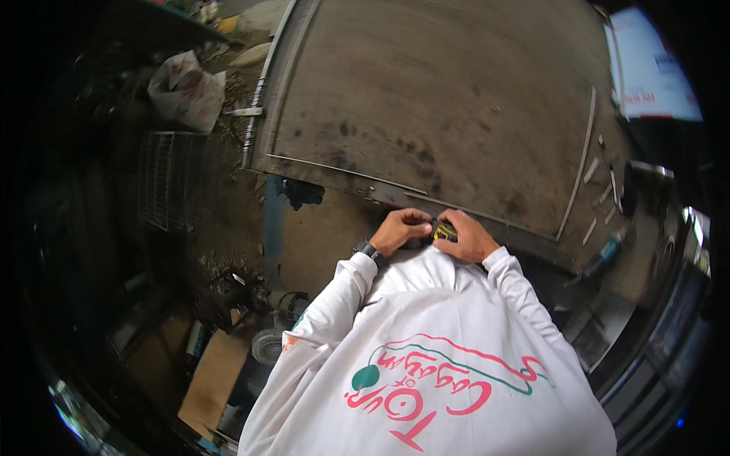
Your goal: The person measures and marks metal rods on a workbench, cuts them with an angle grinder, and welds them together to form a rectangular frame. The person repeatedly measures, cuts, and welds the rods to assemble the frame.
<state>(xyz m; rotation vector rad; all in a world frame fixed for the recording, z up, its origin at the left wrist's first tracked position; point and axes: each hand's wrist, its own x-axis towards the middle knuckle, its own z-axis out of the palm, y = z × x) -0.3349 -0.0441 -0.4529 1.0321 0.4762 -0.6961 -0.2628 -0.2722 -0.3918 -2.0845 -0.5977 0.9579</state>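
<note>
Close to my body, at the near edge of a broad brown worktable [426,83], my right hand [470,239] is wrapped round a yellow and black tape measure [444,231]. Just left of it, my left hand [401,230] is closed, thumb and fingers together by the side of the tape measure. What those fingers pinch, if anything, is too small to make out. A dark watch sits on my left wrist. Thin metal strips [346,173] lie along the table's near edge, right in front of my hands.
Another long strip [579,163] and several short offcuts lie at the table's right side, near a teal power tool [608,249]. A white printed sheet [655,68] is at far right. To the left are a wire rack [171,178], a white sack [188,90] and a brown board [214,380].
</note>
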